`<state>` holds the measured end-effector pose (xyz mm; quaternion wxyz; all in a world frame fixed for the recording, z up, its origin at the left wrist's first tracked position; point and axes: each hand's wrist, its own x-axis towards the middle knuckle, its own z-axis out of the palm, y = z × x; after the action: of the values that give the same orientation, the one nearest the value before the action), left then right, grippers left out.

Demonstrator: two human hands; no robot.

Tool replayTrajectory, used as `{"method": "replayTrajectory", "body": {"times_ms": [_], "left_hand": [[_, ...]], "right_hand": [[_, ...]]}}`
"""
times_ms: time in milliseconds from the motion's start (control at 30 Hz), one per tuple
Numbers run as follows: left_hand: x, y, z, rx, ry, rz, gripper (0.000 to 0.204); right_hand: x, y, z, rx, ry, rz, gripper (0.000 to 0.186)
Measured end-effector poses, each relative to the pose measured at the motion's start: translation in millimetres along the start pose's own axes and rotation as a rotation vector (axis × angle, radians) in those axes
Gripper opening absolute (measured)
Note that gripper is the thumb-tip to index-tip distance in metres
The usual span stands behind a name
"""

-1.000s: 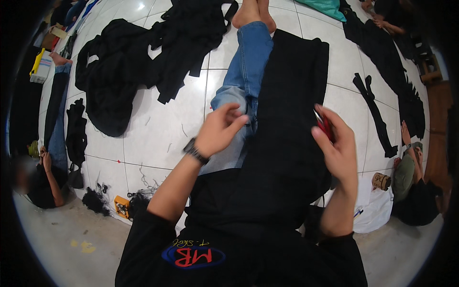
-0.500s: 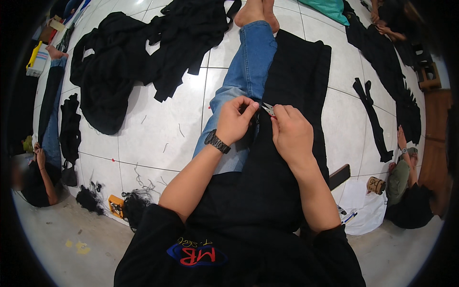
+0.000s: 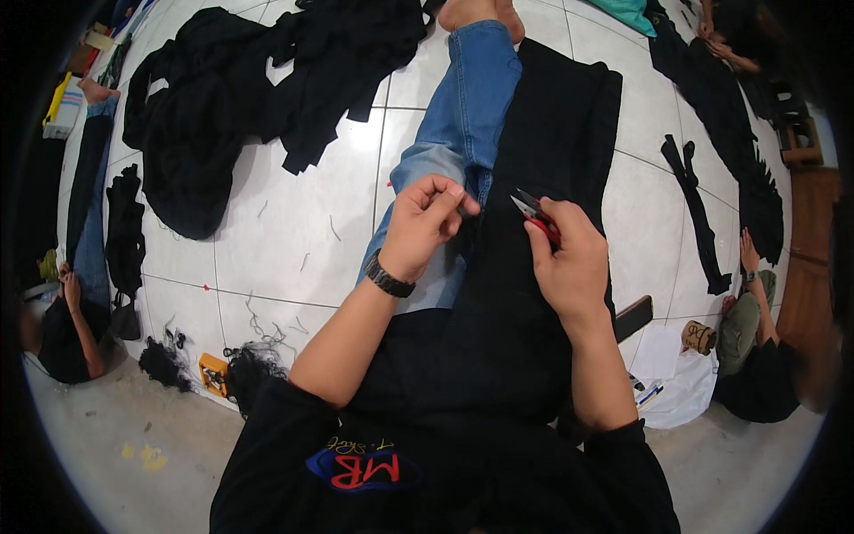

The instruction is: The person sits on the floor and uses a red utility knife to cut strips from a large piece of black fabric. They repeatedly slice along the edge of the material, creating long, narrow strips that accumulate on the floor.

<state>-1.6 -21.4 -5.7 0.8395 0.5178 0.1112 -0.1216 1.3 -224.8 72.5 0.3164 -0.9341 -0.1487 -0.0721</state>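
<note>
My right hand (image 3: 574, 254) is closed round a pair of thread snips (image 3: 532, 211) with red on the handle; the blades are apart and point up and left. Beside it, my left hand (image 3: 425, 222), wearing a dark watch (image 3: 389, 275), is pinched shut near the edge of a black cloth (image 3: 551, 142). What sits between those fingertips is too small to make out. The cloth lies across my lap and along my outstretched leg in blue jeans (image 3: 476, 98). A gap separates the snips from the left fingertips.
Black garments (image 3: 205, 107) lie on the white tiles at the far left. Black thread clumps (image 3: 253, 374) and an orange box (image 3: 213, 374) are near left. A phone (image 3: 633, 318) and a brown cup (image 3: 698, 337) lie right. Other people sit at both sides.
My right hand has drawn back right and slightly down with the snips, away from the left fingertips. My left hand has shifted slightly left and down, still pinched.
</note>
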Motion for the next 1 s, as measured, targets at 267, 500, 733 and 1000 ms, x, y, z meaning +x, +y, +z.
{"method": "replayTrajectory", "body": {"times_ms": [267, 500, 733, 1000], "left_hand": [[-9, -6, 16, 0.690, -0.021, 0.093, 0.032], [-2, -6, 25, 1.007, 0.040, 0.033, 0.029], [-2, -18, 11, 0.787, 0.013, 0.149, 0.022], [-5, -14, -1, 0.259, -0.080, -0.060, 0.021]], "right_hand": [[-24, 4, -3, 0.212, -0.013, 0.118, 0.023], [-21, 2, 0, 0.134, -0.014, 0.023, 0.024], [-20, -3, 2, -0.050, -0.034, -0.051, 0.016], [-13, -7, 23, -0.252, -0.024, -0.270, 0.004]]}}
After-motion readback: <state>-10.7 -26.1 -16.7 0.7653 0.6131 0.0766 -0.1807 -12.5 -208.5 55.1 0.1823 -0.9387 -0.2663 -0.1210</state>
